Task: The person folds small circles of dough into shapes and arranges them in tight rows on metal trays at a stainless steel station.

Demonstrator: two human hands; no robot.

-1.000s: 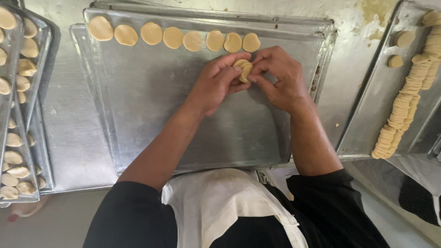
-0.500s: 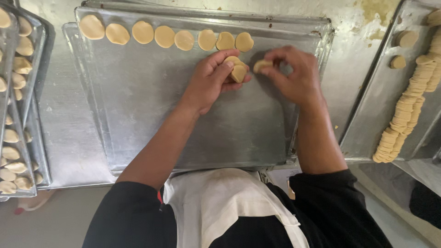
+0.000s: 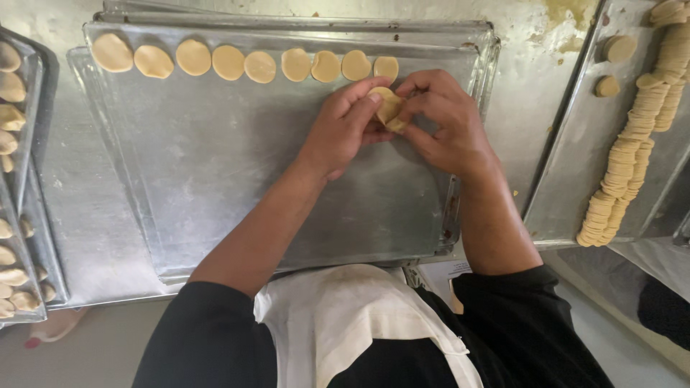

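- Left hand (image 3: 345, 126) and right hand (image 3: 445, 122) meet over the tray (image 3: 215, 179), both pinching one dough piece (image 3: 388, 108).
- It sits between the fingertips, equally near both.
- The dough row (image 3: 244, 63) lies at 12 o'clock, just beside.

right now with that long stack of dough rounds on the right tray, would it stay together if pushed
Probably not: the stack of dough rounds lies as a leaning, shingled line on the right tray, so pieces would likely slide apart. They look thin and soft, likely bending or denting under a firm push.
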